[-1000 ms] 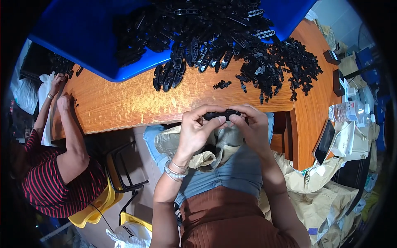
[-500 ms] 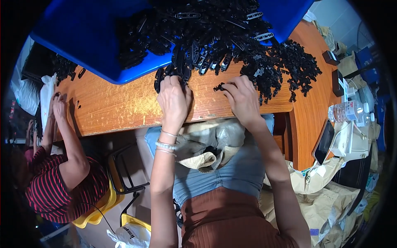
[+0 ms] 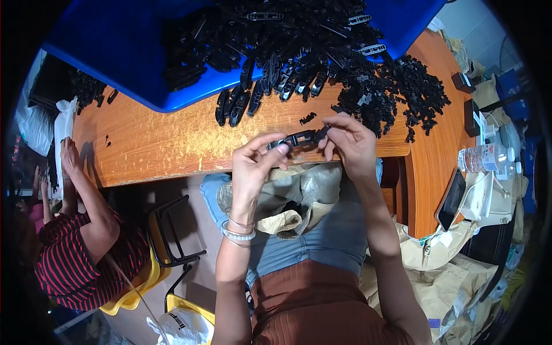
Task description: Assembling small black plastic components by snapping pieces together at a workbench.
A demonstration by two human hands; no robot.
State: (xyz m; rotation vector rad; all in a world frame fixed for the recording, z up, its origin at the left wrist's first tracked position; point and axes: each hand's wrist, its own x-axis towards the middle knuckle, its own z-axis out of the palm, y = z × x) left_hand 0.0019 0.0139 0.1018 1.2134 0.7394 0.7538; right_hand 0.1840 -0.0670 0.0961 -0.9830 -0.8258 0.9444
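Between thumb and fingers my left hand (image 3: 253,161) grips a long black plastic part (image 3: 292,140) with open slots, raised just above the table's front edge. Pinched in my right hand (image 3: 352,141) is a small black plastic clip (image 3: 324,132), touching or almost touching the long part's right end. One more small black clip (image 3: 308,118) lies alone on the wood behind my hands. Several long black parts (image 3: 237,106) rest in front of the blue bin, and a heap of small clips (image 3: 374,103) spreads beyond my right hand.
A tilted blue bin (image 3: 167,103) spills long black parts onto the wooden table (image 3: 155,144). To the right are a phone (image 3: 450,198) and plastic bottles (image 3: 486,158). A person in a striped shirt (image 3: 92,259) works at the left. An open sack (image 3: 310,195) lies over my lap.
My left hand has lifted a long part from the row and drawn it nearer. My right hand has brought a small clip to its end, and another clip now lies on the table.
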